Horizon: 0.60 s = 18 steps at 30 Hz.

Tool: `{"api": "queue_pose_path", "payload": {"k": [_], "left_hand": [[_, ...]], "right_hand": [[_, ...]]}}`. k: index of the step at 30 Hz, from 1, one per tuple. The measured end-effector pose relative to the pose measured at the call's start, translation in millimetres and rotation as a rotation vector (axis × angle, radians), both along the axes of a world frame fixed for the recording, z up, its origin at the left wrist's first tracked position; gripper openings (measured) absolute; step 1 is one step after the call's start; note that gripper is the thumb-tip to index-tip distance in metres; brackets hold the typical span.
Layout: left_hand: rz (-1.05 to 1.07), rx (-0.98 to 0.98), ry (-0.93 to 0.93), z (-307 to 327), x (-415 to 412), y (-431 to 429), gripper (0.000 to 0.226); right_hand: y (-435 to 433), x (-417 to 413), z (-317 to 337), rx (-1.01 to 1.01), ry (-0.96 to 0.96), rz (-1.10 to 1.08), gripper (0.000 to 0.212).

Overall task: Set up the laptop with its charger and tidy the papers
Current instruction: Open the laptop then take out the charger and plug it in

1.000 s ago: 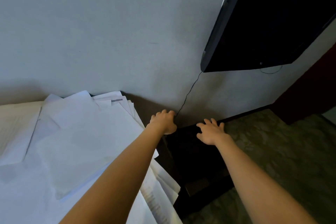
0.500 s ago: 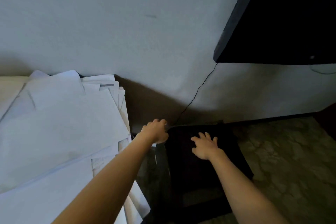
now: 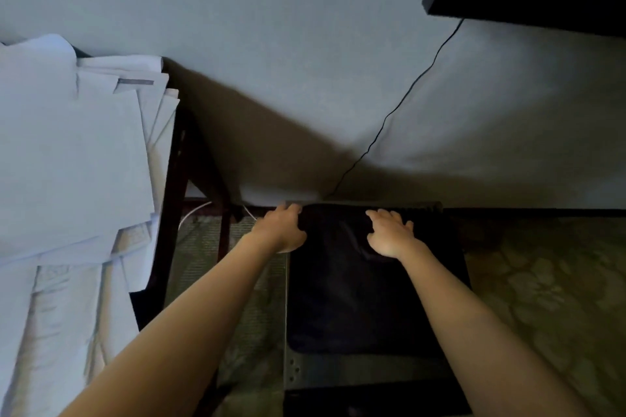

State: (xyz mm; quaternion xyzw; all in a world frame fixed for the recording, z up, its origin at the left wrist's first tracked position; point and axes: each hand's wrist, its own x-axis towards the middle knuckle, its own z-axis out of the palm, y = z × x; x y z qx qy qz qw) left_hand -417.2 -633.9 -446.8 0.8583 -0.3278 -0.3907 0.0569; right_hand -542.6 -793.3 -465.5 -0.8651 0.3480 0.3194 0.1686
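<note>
Both hands (image 3: 281, 230) (image 3: 393, 237) rest on the dark case (image 3: 372, 298).

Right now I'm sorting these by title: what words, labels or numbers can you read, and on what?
No text can be read here.
On the papers: faint print on lower sheets, grey bar on one, too blurred to read.
On the black case: no label shows.
</note>
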Motion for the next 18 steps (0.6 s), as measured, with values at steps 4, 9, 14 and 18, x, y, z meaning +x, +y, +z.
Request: {"api": "queue_pose_path", "payload": {"k": [4, 9, 14, 18], "left_hand": [[0.047, 0.004, 0.051, -38, 5, -3, 0.061], [0.129, -0.024, 0.112, -67, 6, -5, 0.063], [0.238, -0.089, 0.194, -70, 6, -7, 0.062], [0.373, -0.177, 0.268, -59, 6, -11, 0.063]], "right_hand": [[-11, 23, -38, -0.008, -0.027, 0.065, 0.056], [-24, 37, -74, 0.007, -0.014, 0.01, 0.053], [-38, 39, -76, -0.038, -0.018, 0.046, 0.055], [-39, 30, -61, -0.042, -0.174, 0.021, 0.043]]}}
